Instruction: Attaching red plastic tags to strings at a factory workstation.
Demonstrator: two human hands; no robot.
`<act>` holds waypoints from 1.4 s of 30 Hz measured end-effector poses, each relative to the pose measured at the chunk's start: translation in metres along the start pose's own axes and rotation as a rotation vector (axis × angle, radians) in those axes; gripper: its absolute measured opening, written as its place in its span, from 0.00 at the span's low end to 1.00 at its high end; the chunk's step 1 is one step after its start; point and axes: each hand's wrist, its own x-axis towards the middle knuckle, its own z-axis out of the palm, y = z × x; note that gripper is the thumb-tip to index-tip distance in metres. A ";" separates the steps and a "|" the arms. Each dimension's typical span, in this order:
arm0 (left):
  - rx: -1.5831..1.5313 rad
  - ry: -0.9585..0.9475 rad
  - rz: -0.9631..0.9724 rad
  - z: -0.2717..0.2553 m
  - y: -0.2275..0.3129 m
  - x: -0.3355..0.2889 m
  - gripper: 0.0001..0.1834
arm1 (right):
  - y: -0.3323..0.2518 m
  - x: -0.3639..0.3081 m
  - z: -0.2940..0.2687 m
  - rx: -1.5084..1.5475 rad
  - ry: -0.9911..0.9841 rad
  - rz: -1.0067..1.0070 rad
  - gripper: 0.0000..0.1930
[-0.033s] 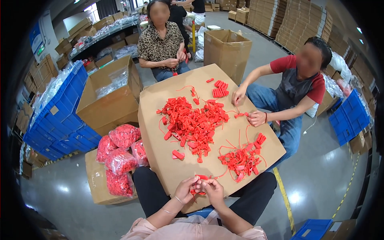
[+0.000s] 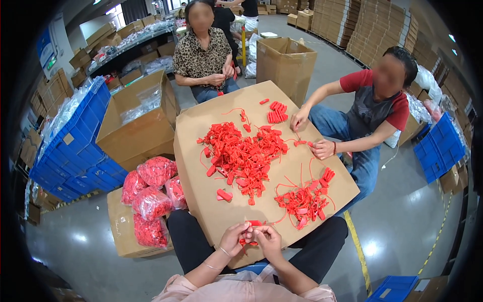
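At the near edge of the cardboard-topped table (image 2: pixel 216 221), my left hand (image 2: pixel 234 239) and my right hand (image 2: pixel 268 242) meet with closed fingers. Between their fingertips is a small red piece with a thin cord (image 2: pixel 255 223), its cord trailing to the right. More red bits show below the fingers; how they join is hidden. Close to my right hand lies a small heap of red corded pieces (image 2: pixel 302 204). A larger tangled red heap (image 2: pixel 241 151) covers the table's middle, and a few loose red pieces (image 2: pixel 224 195) lie ahead of my left hand.
Clear bags of red pieces (image 2: pixel 152 203) sit on a carton (image 2: pixel 123 226) at left. Behind them stand an open carton (image 2: pixel 133 133) and blue crates (image 2: pixel 75 146). One person (image 2: pixel 204 55) sits across the table; another (image 2: pixel 372 100), at right, handles red pieces beside a neat red stack (image 2: pixel 277 112).
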 end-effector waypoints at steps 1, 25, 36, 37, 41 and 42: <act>0.106 0.036 0.065 -0.001 0.001 -0.003 0.08 | -0.014 0.001 0.006 0.002 -0.005 0.002 0.06; 0.863 0.079 0.407 0.005 -0.003 -0.013 0.07 | -0.081 0.010 0.013 -0.904 -0.179 -0.776 0.06; 0.852 -0.075 0.262 0.004 0.003 -0.021 0.07 | -0.064 0.003 0.004 -0.384 -0.169 -0.197 0.03; 0.787 -0.120 0.283 0.003 0.002 -0.021 0.07 | -0.063 0.002 0.004 -0.383 -0.171 -0.198 0.03; 0.784 -0.107 0.264 0.011 0.004 -0.021 0.06 | -0.058 0.002 -0.003 -0.153 -0.208 0.026 0.04; 0.803 -0.103 0.241 0.012 0.007 -0.023 0.07 | -0.057 0.003 -0.003 -0.104 -0.219 0.076 0.04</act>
